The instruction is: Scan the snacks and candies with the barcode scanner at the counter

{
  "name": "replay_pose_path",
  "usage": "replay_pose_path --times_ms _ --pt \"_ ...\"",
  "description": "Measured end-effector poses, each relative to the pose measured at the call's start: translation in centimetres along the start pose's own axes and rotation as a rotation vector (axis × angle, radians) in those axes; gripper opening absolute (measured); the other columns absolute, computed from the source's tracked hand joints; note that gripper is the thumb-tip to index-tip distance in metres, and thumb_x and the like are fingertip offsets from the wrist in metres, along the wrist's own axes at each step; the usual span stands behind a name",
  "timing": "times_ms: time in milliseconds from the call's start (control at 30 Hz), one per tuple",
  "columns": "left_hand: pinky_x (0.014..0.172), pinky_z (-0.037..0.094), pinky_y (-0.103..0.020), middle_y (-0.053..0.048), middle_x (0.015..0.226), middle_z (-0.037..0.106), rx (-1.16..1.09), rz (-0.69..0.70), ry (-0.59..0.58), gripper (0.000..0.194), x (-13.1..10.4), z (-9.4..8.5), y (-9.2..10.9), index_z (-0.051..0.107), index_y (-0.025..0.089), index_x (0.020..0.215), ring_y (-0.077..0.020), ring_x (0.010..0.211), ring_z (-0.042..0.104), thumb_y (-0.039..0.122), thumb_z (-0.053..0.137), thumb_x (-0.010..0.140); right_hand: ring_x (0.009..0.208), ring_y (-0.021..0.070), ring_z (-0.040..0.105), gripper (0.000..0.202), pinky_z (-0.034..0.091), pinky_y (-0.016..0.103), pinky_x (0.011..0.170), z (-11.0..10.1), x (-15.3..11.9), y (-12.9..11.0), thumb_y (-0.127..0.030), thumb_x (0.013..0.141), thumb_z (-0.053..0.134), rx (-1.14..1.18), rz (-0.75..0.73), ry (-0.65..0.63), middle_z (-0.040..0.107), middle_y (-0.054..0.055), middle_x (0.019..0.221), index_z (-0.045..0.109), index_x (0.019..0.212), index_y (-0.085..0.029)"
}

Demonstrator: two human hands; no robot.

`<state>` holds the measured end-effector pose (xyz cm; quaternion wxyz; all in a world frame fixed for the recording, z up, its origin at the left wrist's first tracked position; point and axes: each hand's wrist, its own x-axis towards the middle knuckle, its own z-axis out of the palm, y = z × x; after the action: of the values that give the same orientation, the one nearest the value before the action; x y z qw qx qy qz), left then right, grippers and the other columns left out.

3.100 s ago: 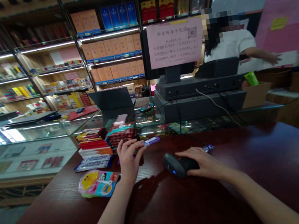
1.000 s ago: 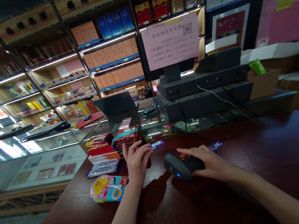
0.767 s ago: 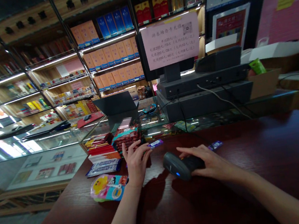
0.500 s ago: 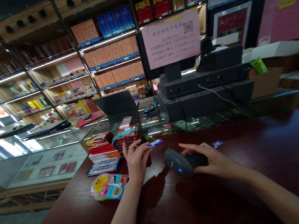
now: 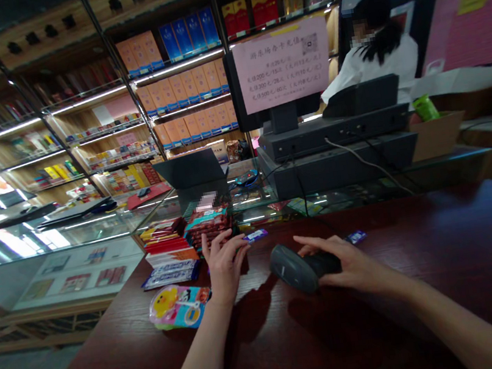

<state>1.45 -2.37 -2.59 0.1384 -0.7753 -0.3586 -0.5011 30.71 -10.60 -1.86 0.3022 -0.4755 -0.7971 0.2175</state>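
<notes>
My right hand point(image 5: 354, 261) is wrapped round the handle of a dark barcode scanner point(image 5: 294, 268), whose head points left above the brown counter. My left hand point(image 5: 226, 264) rests at the counter beside a stack of red and teal packets point(image 5: 208, 224); its fingers are apart. A small purple packet point(image 5: 256, 236) lies at its fingertips, and whether they touch cannot be told. Another purple packet point(image 5: 356, 236) shows just beyond my right hand. Left of my left hand are a colourful duck-print package point(image 5: 178, 307) and blue-white wrapped bars point(image 5: 171, 274).
Red and yellow boxes point(image 5: 166, 239) are stacked at the counter's left. Behind stand a monitor point(image 5: 278, 75) with a pink sign, a dark laptop point(image 5: 191, 169) and a glass case point(image 5: 74, 272). A person in white point(image 5: 387, 61) is behind the monitor.
A person has risen into view behind the monitor at the right. The blue light on the scanner has gone out. Both my hands have stayed almost still.
</notes>
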Motion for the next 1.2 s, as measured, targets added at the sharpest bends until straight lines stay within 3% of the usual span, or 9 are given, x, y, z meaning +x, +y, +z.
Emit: replay_pose_path --times_ms 367,533,733,833,967,1200 --pt "0.121 0.012 -0.055 0.003 0.1 0.077 -0.028 -0.061 0.025 0.008 -0.1 -0.1 0.1 0.068 0.029 0.097 -0.0212 0.11 0.063 0.026 0.067 0.089 0.116 0.0256 0.058 0.076 0.037 0.04 0.102 0.5 -0.1 1.4 -0.026 0.078 0.072 -0.067 -0.017 -0.154 0.065 0.001 0.129 0.043 0.147 -0.037" --pt "0.121 0.012 -0.054 0.002 0.1 0.076 -0.045 -0.127 0.031 0.006 0.0 -0.2 0.2 0.068 0.028 0.095 -0.0208 0.109 0.064 0.028 0.066 0.09 0.118 0.027 0.057 0.079 0.037 0.04 0.103 0.8 0.0 1.5 -0.028 0.076 0.073 -0.067 -0.01 -0.172 0.064 0.004 0.131 0.042 0.148 -0.035" --pt "0.12 0.014 -0.054 0.001 0.099 0.076 -0.105 -0.215 0.034 0.006 0.2 -0.2 0.3 0.069 0.028 0.094 -0.0209 0.11 0.064 0.031 0.065 0.09 0.127 0.0325 0.052 0.093 0.037 0.044 0.108 0.1 -0.2 1.1 -0.036 0.064 0.084 0.034 0.089 -0.207 0.057 0.006 0.141 0.045 0.148 -0.034" --pt "0.121 0.015 -0.054 0.001 0.1 0.075 -0.151 -0.259 0.029 0.007 0.3 -0.2 0.5 0.069 0.028 0.094 -0.0206 0.111 0.064 0.032 0.064 0.09 0.13 0.0308 0.052 0.075 0.036 0.046 0.112 -0.2 0.3 0.6 -0.042 0.076 0.076 0.196 0.116 -0.136 0.059 0.007 0.141 0.048 0.145 -0.031" --pt "0.121 0.015 -0.052 0.001 0.102 0.075 -0.219 -0.343 0.02 0.009 0.5 -0.2 1.2 0.069 0.028 0.094 -0.02 0.111 0.065 0.033 0.063 0.09 0.126 0.0277 0.057 0.05 0.039 0.047 0.111 0.5 2.3 -0.2 -0.04 0.089 0.061 0.273 0.085 0.091 0.064 0.009 0.135 0.058 0.136 -0.025" --pt "0.121 0.016 -0.052 0.001 0.1 0.076 -0.32 -0.495 -0.011 0.012 0.9 -0.3 2.5 0.069 0.027 0.093 -0.0197 0.105 0.067 0.036 0.061 0.09 0.134 0.025 0.05 0.049 0.036 0.046 0.115 2.5 4.6 -2.8 -0.031 0.089 0.058 0.284 -0.007 0.24 0.057 0.005 0.144 0.056 0.138 -0.027"
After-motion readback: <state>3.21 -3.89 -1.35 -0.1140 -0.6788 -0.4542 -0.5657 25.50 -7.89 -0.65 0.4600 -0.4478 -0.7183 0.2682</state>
